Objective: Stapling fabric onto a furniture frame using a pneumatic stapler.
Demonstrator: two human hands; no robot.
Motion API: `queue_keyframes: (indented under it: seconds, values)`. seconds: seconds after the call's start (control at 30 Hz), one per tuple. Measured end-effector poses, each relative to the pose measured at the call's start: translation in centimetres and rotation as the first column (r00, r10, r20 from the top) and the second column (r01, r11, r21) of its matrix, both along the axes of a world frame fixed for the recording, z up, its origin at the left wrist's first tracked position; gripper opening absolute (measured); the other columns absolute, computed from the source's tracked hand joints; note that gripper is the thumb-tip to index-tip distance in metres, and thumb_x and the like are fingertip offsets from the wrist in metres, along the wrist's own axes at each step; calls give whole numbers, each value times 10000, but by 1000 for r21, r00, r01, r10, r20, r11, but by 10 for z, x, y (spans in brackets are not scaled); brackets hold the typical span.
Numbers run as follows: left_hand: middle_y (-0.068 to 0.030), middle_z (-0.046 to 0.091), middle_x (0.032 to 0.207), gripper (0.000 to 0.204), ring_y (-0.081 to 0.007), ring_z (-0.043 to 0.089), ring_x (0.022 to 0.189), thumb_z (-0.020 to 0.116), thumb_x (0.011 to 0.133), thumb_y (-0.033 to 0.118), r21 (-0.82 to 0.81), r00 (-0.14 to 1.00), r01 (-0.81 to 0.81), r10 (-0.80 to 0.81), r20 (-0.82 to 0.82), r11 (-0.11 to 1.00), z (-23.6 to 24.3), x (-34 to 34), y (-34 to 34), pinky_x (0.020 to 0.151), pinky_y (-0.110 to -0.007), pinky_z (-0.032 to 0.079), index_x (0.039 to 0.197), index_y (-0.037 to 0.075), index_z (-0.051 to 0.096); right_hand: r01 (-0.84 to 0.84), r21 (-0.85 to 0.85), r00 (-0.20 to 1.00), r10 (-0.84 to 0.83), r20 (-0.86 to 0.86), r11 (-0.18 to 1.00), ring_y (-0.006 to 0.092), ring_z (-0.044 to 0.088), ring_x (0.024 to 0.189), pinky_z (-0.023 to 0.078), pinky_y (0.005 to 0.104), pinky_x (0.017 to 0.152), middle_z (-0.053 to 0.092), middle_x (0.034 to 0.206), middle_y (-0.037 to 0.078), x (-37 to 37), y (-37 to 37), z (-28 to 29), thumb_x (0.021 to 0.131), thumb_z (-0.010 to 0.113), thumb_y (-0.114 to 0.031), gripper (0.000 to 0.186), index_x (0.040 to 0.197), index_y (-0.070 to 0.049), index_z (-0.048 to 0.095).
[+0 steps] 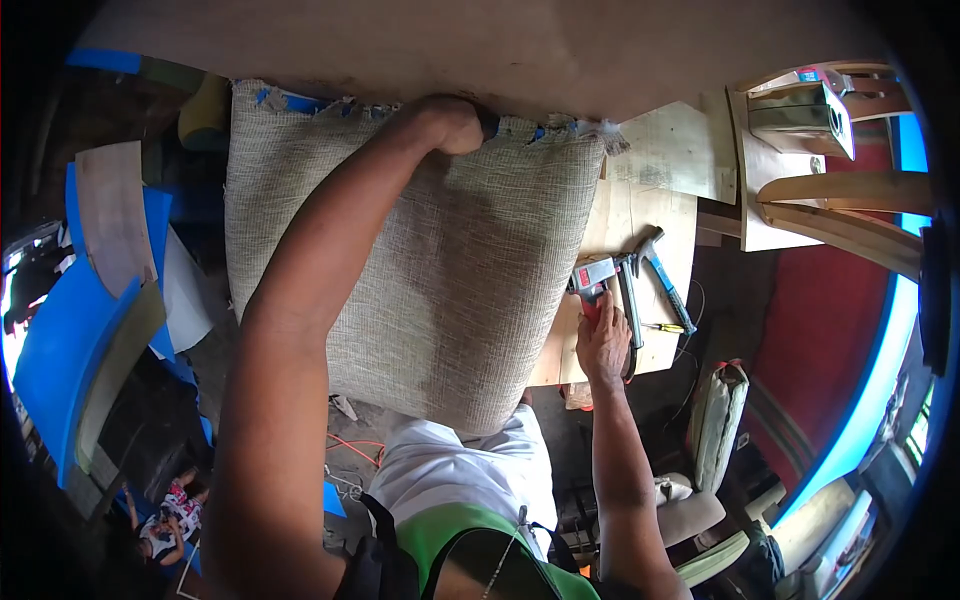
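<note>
A woven beige fabric-covered cushion or panel (420,250) stands in front of me, its ragged upper edge showing bits of blue against a broad brown board (480,50). At that edge, my left hand (455,125) is curled closed; its fingertips and whatever they hold are hidden. Lower right, my right hand (604,345) reaches over a light wooden tabletop with its fingers stretched out. They touch or nearly touch a small red item (593,310) beside a grey-and-red box (594,273). Close by lie a long silver metal tool (631,300) and a blue-handled hammer (662,275).
A yellow-handled screwdriver (665,327) lies near the hammer. Wooden frame pieces (850,190) and a metal tin (800,120) stand at the right. Blue-edged boards (80,340) lean at the left. An orange cord (355,448) crosses the floor; another person (170,520) is lower left.
</note>
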State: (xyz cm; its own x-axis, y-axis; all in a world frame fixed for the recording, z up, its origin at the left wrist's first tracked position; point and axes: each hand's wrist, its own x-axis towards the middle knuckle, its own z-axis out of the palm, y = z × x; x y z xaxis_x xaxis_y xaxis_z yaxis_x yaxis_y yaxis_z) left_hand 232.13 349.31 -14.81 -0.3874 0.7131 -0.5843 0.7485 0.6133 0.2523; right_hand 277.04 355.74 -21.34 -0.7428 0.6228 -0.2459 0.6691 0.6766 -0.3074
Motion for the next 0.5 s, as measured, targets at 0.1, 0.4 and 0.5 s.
queue_keyframes:
  seconds: [0.1, 0.4, 0.5]
  values:
    - [-205, 666, 1236, 443, -332, 617, 1163, 602, 934, 402, -26, 998, -10, 12, 61, 1000, 3, 1, 1, 1007, -388, 457, 1158, 33, 700, 18, 4, 1000, -18, -8, 1000, 384, 583, 1052, 425, 525, 915, 600, 1148, 193, 6, 2, -4, 914, 631, -234, 670, 1489, -19, 363]
    - [-70, 698, 1184, 398, -199, 607, 1078, 742, 881, 267, 133, 799, -399, 272, 536, 907, -27, -11, -27, 964, -342, 453, 1201, 38, 688, 47, -1, 998, -47, -35, 999, 380, 585, 1029, 417, 517, 938, 603, 1107, 193, 2, 0, 0, 915, 640, -233, 649, 1481, -48, 383]
    - [-78, 706, 1106, 385, -186, 622, 1016, 765, 851, 236, 179, 727, -491, 288, 623, 853, -29, -7, -37, 905, -331, 484, 1166, 26, 693, 57, -19, 997, -58, -48, 998, 378, 586, 1024, 424, 514, 930, 602, 1114, 191, 1, 2, 2, 915, 643, -216, 627, 1468, -53, 397]
